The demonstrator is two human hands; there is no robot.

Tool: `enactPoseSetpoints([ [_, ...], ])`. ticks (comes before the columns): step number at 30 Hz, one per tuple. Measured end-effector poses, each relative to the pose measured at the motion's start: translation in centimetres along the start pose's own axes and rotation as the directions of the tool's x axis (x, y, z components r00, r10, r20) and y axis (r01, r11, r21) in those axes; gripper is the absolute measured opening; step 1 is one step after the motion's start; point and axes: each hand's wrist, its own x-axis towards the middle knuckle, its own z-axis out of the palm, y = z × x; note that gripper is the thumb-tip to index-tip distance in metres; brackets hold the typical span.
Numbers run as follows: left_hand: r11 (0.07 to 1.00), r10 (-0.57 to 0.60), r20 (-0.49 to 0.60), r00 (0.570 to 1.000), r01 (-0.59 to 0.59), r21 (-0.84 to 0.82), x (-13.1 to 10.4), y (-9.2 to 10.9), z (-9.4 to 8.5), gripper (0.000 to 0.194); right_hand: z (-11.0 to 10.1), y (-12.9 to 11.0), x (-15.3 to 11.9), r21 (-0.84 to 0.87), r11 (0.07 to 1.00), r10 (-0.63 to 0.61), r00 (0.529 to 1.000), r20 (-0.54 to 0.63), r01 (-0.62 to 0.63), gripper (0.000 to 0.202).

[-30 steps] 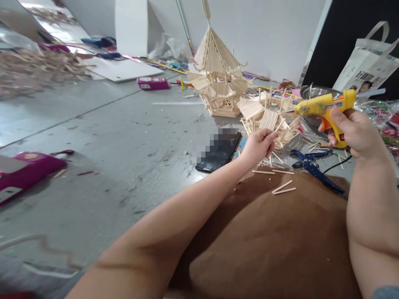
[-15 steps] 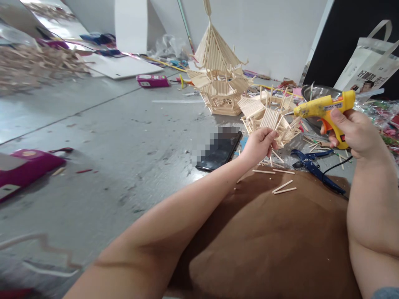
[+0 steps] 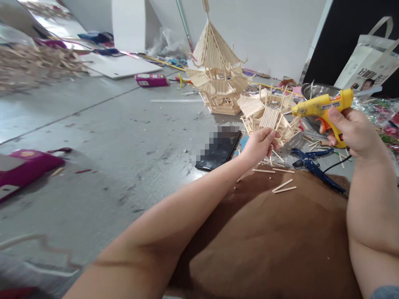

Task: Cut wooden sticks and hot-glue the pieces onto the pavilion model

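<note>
My right hand (image 3: 358, 131) is wrapped round the handle of a yellow hot glue gun (image 3: 321, 106), its nozzle pointing left. Close to that nozzle is the upper end of a thin wooden stick (image 3: 279, 122), pinched between the thumb and fingers of my left hand (image 3: 262, 144). Just behind the left hand sits a partly built wooden stick model (image 3: 252, 107) with slatted panels and upright posts. Whether the nozzle touches the stick, I cannot tell. Farther back stands a pagoda-shaped stick model (image 3: 216, 52) with a pointed roof.
Blue cutting pliers (image 3: 314, 168) and loose sticks (image 3: 283, 185) lie near a brown sheet (image 3: 280, 241). A black phone (image 3: 220, 151) is on the floor to the left. A metal bowl (image 3: 321, 89) and a white bag (image 3: 364, 62) stand behind the glue gun.
The glue gun and my right hand have shifted very slightly left and up in the picture. My left hand keeps its pinch on the stick almost unmoved.
</note>
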Motion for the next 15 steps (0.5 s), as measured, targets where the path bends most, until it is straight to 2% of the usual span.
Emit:
enactPoseSetpoints([
  [15,1.0,-0.021,-0.008,1.0,0.021,0.009,0.03,-0.02,-0.09,0.019,0.06,-0.18,-0.18,0.019,1.0,0.002,1.0,-0.027,-0.001,0.03],
])
